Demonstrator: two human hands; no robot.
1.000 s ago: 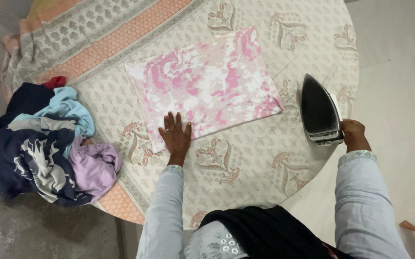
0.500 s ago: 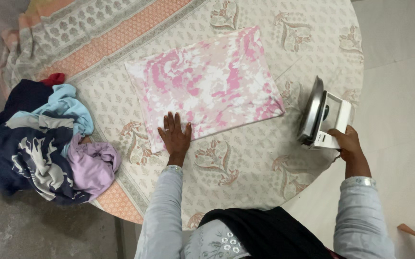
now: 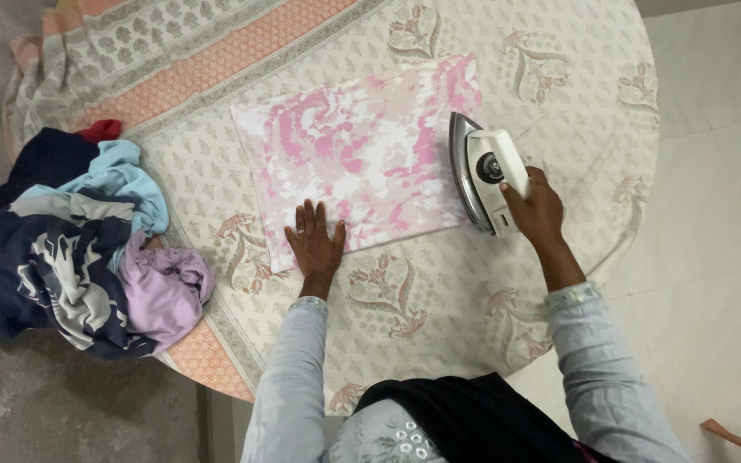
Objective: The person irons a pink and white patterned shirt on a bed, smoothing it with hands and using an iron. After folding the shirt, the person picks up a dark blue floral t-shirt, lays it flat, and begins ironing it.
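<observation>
A folded pink-and-white patterned cloth [image 3: 353,146] lies flat in the middle of a round table. My left hand [image 3: 315,244] presses flat, fingers spread, on the cloth's near edge. My right hand [image 3: 533,210] grips the handle of a white and silver clothes iron [image 3: 477,171]. The iron rests on the right end of the cloth, its soleplate tilted toward the left.
A floral printed sheet [image 3: 439,283] with an orange border covers the table. A heap of clothes [image 3: 70,249], navy, light blue, lilac and red, sits at the table's left edge. Pale floor tiles [image 3: 713,214] lie to the right, with a wooden stick [image 3: 739,437] at the bottom right.
My right hand has carried the iron from the table's right edge leftward onto the cloth's right end, turning it from upright to lying down. My left hand has stayed put.
</observation>
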